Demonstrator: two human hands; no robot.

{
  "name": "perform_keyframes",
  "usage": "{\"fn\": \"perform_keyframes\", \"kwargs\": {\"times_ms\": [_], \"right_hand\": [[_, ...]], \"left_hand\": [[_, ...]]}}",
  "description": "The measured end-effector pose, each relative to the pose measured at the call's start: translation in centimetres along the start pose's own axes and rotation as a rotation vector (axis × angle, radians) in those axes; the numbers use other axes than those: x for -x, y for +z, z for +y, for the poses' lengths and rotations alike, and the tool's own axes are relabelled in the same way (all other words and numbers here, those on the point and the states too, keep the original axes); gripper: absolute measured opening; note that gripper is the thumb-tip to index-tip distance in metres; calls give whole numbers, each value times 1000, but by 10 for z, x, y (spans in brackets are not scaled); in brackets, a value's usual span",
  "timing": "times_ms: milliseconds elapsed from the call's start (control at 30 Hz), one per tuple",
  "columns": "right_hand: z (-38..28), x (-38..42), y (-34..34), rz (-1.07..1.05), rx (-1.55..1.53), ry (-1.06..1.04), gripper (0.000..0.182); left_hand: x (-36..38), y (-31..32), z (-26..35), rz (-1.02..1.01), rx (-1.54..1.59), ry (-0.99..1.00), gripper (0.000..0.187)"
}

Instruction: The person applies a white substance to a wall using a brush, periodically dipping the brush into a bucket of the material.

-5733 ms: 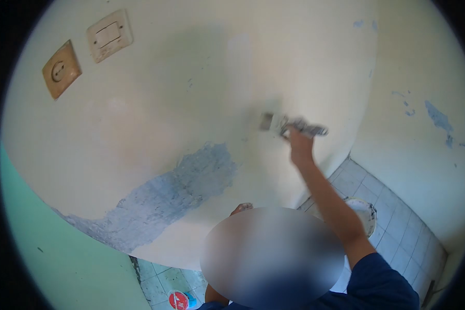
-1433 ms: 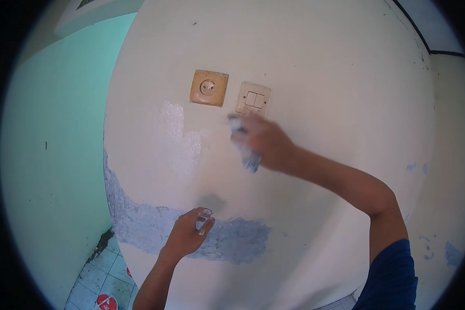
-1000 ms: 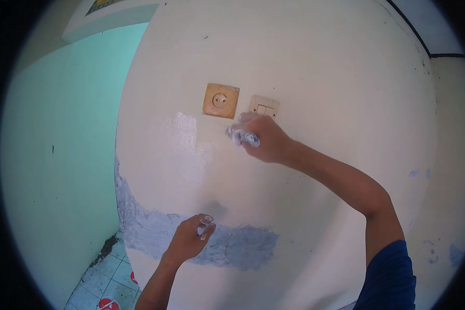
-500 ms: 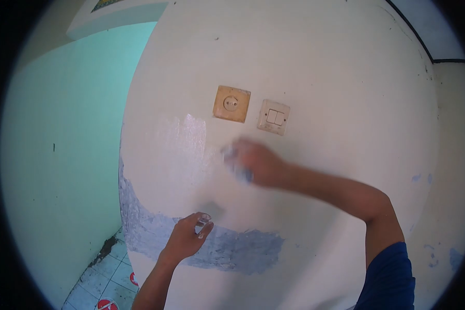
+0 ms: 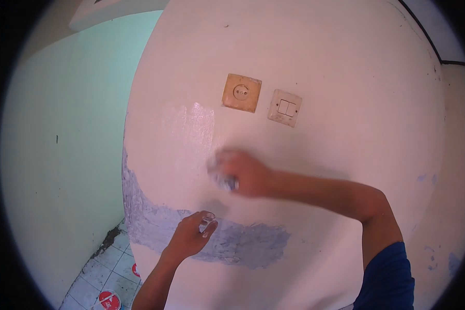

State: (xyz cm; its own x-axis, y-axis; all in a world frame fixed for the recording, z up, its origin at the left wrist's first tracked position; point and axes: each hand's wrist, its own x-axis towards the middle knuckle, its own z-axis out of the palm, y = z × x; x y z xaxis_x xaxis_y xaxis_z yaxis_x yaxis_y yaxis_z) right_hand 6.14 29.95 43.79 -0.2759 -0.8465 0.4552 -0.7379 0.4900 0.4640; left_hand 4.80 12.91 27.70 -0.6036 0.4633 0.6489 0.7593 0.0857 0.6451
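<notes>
My right hand [image 5: 243, 172] is closed round a whitish-grey object against the pale wall [image 5: 325, 155], below the socket; motion blurs it and I cannot tell what it is. Lower and to the left, my left hand [image 5: 195, 232] is in front of a grey patch [image 5: 253, 245] on the wall. Its thumb and fingers curl with a gap between them, and white smears mark the fingertips. A wet-looking, shiny streak [image 5: 197, 124] shows on the wall above the hands.
A yellowed socket [image 5: 241, 93] and a light switch [image 5: 285, 108] are fixed to the wall above my right hand. At the left stands a green wall [image 5: 77, 139]. Red-and-white round things [image 5: 109, 300] are on the tiled floor [image 5: 95, 274] at the lower left.
My right hand has moved left and slightly down with the object. The socket and switch appear higher and further right as the view has shifted. My left hand keeps nearly the same pose.
</notes>
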Motion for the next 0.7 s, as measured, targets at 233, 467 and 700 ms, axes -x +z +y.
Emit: {"fn": "perform_keyframes", "kwargs": {"times_ms": [233, 467, 700], "right_hand": [[1, -56, -45, -80, 513, 57, 17], [-31, -27, 20, -359, -14, 145, 21], [19, -113, -45, 1, 524, 83, 24]], "left_hand": [[-1, 1, -2, 14, 10, 5, 26], [0, 1, -15, 3, -14, 47, 26], [-6, 7, -16, -10, 15, 16, 26]]}}
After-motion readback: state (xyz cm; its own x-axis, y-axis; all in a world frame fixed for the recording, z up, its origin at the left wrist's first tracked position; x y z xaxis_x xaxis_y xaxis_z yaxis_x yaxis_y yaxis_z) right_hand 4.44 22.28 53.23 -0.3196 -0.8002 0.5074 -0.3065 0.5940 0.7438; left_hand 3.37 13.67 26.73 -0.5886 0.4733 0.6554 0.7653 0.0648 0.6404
